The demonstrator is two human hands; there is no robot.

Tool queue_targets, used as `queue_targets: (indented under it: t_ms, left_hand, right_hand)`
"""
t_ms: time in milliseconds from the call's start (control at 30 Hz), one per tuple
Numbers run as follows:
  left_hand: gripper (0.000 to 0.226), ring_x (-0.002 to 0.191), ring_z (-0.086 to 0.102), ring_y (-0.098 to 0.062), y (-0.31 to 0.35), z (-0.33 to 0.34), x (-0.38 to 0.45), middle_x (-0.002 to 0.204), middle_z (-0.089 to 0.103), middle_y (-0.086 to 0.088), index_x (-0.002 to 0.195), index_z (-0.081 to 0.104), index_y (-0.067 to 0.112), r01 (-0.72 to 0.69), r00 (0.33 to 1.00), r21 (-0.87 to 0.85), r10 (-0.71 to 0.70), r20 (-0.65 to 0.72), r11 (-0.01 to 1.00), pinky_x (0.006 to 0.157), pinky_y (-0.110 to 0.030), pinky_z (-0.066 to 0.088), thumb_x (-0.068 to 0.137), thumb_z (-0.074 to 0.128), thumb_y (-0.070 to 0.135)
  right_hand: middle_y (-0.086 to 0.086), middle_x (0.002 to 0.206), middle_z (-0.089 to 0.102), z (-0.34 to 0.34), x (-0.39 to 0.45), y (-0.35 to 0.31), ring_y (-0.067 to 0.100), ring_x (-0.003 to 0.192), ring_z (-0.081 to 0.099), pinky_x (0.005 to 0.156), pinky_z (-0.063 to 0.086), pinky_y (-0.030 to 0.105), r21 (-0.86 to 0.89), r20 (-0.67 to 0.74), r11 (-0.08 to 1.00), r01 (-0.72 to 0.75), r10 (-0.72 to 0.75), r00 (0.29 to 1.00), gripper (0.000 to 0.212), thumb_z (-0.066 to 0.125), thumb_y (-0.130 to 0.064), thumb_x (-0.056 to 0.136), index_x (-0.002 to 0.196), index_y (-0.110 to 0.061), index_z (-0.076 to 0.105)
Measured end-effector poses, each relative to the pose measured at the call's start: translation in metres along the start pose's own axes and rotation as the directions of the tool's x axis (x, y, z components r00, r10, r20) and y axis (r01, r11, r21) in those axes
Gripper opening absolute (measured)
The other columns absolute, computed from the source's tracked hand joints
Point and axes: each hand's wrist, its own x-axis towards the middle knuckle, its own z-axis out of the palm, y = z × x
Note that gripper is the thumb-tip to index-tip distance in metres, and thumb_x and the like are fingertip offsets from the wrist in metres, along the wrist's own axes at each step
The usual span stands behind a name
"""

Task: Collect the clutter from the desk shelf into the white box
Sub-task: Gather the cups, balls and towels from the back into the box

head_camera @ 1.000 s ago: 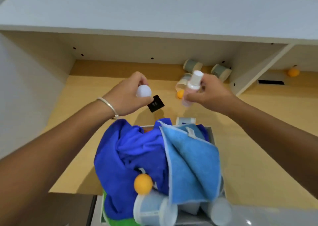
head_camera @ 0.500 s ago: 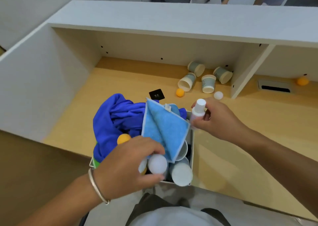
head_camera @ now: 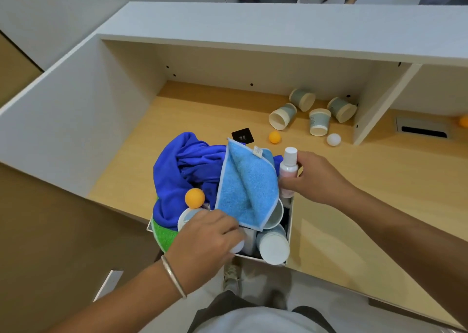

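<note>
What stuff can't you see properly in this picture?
Head view:
- White ball: mostly hidden under the left hand.
- White box: insides covered by the blue towels and cups.
- Bottle: lower part hidden behind the light towel and the right hand.
- Black tag: marking too small to read.
- Orange ball: cut off by the right edge.

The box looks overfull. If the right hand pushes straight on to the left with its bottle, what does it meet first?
Probably the light blue towel: the bottle in the right hand is already at its edge, above the box wall. Depth is unclear.
</note>
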Motion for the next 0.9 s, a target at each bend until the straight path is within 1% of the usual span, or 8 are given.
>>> queue_targets:
  t_ms: [133, 300, 433, 500, 600, 700, 800, 900]
  left_hand:
    - [0.009, 0.077, 0.061, -0.016, -0.004, 0.009, -0.004, 0.078, 0.064, 0.008, 0.079, 0.066, 0.024, -0.012, 1.0, 0.06, 0.012, -0.001, 0.998, 0.066, -0.03, 0.047, 0.072, 0.062, 0.02]
    - [0.021, 0.076, 0.06, -0.018, -0.008, 0.012, -0.001, 0.078, 0.062, 0.005, 0.077, 0.067, 0.022, -0.05, 0.998, 0.172, 0.057, -0.032, 0.984, 0.07, -0.031, 0.037, 0.078, 0.047, 0.017]
    - [0.023, 0.076, 0.059, -0.02, -0.012, 0.012, -0.001, 0.078, 0.06, 0.004, 0.08, 0.065, 0.021, -0.084, 0.995, 0.194, 0.092, -0.029, 0.977, 0.073, -0.032, 0.035, 0.076, 0.043, 0.016]
    - [0.026, 0.078, 0.06, -0.021, -0.014, 0.01, -0.002, 0.079, 0.061, 0.003, 0.081, 0.065, 0.021, -0.1, 0.994, 0.171, 0.107, -0.032, 0.98, 0.075, -0.032, 0.034, 0.074, 0.041, 0.015]
    - [0.023, 0.081, 0.061, -0.02, -0.015, 0.004, -0.003, 0.083, 0.063, 0.004, 0.083, 0.066, 0.021, -0.117, 0.991, 0.117, 0.124, -0.057, 0.986, 0.077, -0.031, 0.034, 0.076, 0.044, 0.017]
    - [0.018, 0.085, 0.062, -0.018, -0.018, -0.003, -0.003, 0.087, 0.064, 0.005, 0.084, 0.067, 0.023, -0.144, 0.988, 0.05, 0.146, -0.043, 0.988, 0.079, -0.03, 0.038, 0.072, 0.054, 0.025]
    - [0.026, 0.09, 0.062, -0.017, -0.023, -0.011, -0.004, 0.093, 0.064, 0.007, 0.09, 0.068, 0.025, -0.154, 0.988, -0.023, 0.154, -0.022, 0.988, 0.079, -0.033, 0.045, 0.073, 0.066, 0.044]
    - [0.028, 0.093, 0.062, -0.018, -0.035, -0.022, -0.004, 0.099, 0.065, 0.005, 0.098, 0.069, 0.024, -0.151, 0.984, -0.122, 0.139, -0.108, 0.981, 0.078, -0.036, 0.046, 0.082, 0.065, 0.046]
  right_hand:
    - [-0.009, 0.068, 0.065, -0.006, 0.0, -0.003, 0.005, 0.058, 0.058, 0.051, 0.044, 0.023, 0.0, 0.125, 0.996, -0.088, 0.087, 0.988, 0.016, 0.075, -0.033, 0.069, 0.07, -0.027, 0.059]
    - [-0.009, 0.07, 0.07, -0.005, -0.004, -0.007, 0.006, 0.056, 0.062, 0.052, 0.053, 0.023, 0.047, 0.284, 0.987, -0.156, 0.136, 0.949, 0.015, 0.071, -0.037, 0.066, 0.074, -0.027, 0.065]
    - [-0.002, 0.077, 0.072, 0.0, -0.006, -0.002, 0.009, 0.063, 0.066, 0.058, 0.056, 0.024, 0.05, 0.395, 0.978, -0.202, 0.167, 0.903, 0.022, 0.077, -0.029, 0.064, 0.084, -0.021, 0.069]
    - [-0.006, 0.082, 0.072, 0.002, -0.01, 0.003, 0.009, 0.072, 0.066, 0.062, 0.056, 0.024, 0.013, 0.416, 0.983, -0.185, 0.163, 0.894, 0.026, 0.08, -0.028, 0.062, 0.085, -0.026, 0.068]
    - [-0.021, 0.087, 0.067, 0.0, -0.014, 0.007, 0.0, 0.076, 0.062, 0.063, 0.049, 0.017, 0.014, 0.372, 0.993, -0.114, 0.1, 0.923, 0.03, 0.082, -0.035, 0.064, 0.088, -0.041, 0.064]
    - [-0.025, 0.093, 0.062, -0.005, -0.013, 0.007, -0.005, 0.079, 0.059, 0.062, 0.046, 0.011, 0.116, 0.262, 0.991, -0.065, 0.033, 0.964, 0.039, 0.082, -0.038, 0.068, 0.095, -0.053, 0.058]
    - [-0.032, 0.119, 0.046, -0.006, -0.015, 0.006, -0.018, 0.107, 0.044, 0.082, 0.038, 0.009, -0.001, 0.139, 1.0, 0.018, -0.018, 0.99, 0.065, 0.079, -0.048, 0.068, 0.121, -0.056, 0.043]
    - [-0.032, 0.133, 0.032, -0.007, -0.015, 0.004, -0.021, 0.119, 0.029, 0.093, 0.028, 0.011, -0.109, 0.122, 0.986, 0.124, -0.11, 0.986, 0.076, 0.072, -0.056, 0.07, 0.134, -0.052, 0.031]
